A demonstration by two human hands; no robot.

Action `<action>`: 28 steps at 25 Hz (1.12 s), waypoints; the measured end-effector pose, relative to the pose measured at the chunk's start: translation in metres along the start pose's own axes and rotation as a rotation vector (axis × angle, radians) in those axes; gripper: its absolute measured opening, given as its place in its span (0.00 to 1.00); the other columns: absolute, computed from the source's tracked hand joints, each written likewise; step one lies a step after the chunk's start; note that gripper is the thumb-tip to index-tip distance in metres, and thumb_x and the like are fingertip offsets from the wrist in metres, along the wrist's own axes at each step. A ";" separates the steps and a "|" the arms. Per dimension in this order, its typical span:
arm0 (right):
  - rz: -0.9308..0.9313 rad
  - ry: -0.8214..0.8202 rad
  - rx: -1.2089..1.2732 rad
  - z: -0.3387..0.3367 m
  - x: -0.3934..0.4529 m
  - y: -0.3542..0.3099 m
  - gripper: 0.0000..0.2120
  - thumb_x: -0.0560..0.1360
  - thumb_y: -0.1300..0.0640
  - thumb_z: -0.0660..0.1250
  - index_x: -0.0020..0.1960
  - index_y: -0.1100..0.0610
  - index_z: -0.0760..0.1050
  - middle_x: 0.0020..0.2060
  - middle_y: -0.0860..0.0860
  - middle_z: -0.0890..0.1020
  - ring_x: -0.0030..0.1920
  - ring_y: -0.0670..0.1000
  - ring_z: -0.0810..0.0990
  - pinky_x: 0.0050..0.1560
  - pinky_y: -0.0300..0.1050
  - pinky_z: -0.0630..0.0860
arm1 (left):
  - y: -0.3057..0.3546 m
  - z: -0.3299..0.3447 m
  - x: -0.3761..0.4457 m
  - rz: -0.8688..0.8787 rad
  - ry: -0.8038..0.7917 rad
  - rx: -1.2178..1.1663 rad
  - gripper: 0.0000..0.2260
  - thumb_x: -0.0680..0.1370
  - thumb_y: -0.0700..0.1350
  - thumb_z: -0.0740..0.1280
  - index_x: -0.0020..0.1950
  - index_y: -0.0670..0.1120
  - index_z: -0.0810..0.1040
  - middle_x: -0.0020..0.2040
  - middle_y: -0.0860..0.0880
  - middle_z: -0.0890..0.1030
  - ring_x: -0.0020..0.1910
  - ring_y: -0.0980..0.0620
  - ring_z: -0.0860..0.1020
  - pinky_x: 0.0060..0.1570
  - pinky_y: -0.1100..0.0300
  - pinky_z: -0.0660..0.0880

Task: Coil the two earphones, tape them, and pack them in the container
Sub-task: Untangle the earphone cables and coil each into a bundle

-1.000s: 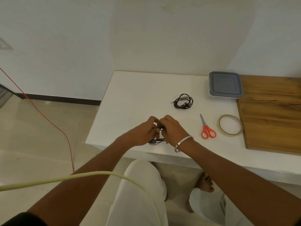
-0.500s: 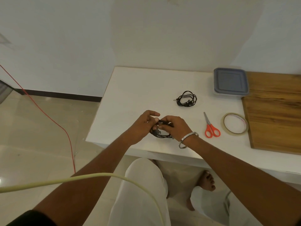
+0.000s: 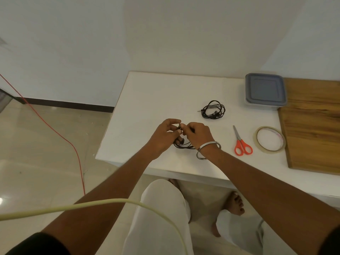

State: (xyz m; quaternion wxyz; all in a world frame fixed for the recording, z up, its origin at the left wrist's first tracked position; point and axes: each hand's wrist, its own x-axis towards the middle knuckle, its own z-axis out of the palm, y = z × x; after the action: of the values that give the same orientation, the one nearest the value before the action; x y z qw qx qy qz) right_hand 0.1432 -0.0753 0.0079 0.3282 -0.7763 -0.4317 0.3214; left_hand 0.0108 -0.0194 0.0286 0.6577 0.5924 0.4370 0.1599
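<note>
Over the near part of the white table (image 3: 150,100), my left hand (image 3: 163,137) and my right hand (image 3: 199,134) meet and both pinch a black earphone (image 3: 183,144), whose loops hang below my fingers. A second black earphone (image 3: 213,109) lies coiled on the table farther back, apart from both hands. A grey-lidded container (image 3: 265,91) stands shut at the back right. A roll of clear tape (image 3: 270,139) lies flat to the right, with red-handled scissors (image 3: 241,143) beside it.
A wooden board (image 3: 312,126) covers the table's right end, touching the container. A red cable (image 3: 55,131) runs across the floor at left. A pale cord (image 3: 110,201) crosses the foreground. My knees and bare feet are under the table edge.
The hands shifted slightly away from the table edge while working the earphone's cable; its loops now hang below the fingers. The other objects have not moved on the table.
</note>
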 end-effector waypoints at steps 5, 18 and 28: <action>-0.005 -0.069 -0.043 0.005 0.010 0.002 0.12 0.78 0.51 0.63 0.49 0.59 0.78 0.36 0.52 0.80 0.33 0.46 0.74 0.31 0.33 0.67 | -0.001 0.000 0.013 -0.054 0.207 -0.021 0.13 0.80 0.33 0.57 0.60 0.46 0.61 0.42 0.40 0.80 0.29 0.53 0.79 0.41 0.56 0.79; -0.261 -0.075 -0.380 0.020 0.043 0.001 0.10 0.75 0.67 0.60 0.49 0.59 0.78 0.49 0.57 0.75 0.49 0.56 0.75 0.48 0.44 0.71 | -0.014 -0.018 0.044 0.208 0.300 0.663 0.14 0.79 0.33 0.59 0.61 0.41 0.78 0.59 0.43 0.77 0.55 0.50 0.77 0.51 0.72 0.67; -0.369 -0.024 -0.489 0.030 0.049 0.000 0.06 0.77 0.57 0.61 0.51 0.55 0.76 0.52 0.53 0.74 0.53 0.55 0.70 0.49 0.48 0.66 | -0.036 -0.026 0.047 0.278 0.413 0.702 0.10 0.78 0.37 0.66 0.58 0.47 0.77 0.64 0.45 0.67 0.64 0.49 0.66 0.58 0.65 0.63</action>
State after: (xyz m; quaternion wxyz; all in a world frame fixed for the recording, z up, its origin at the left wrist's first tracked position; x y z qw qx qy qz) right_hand 0.1405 -0.0252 -0.0202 0.1791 -0.7367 -0.6340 0.1521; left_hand 0.0059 0.0223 -0.0205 0.2872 0.7890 0.5035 0.2037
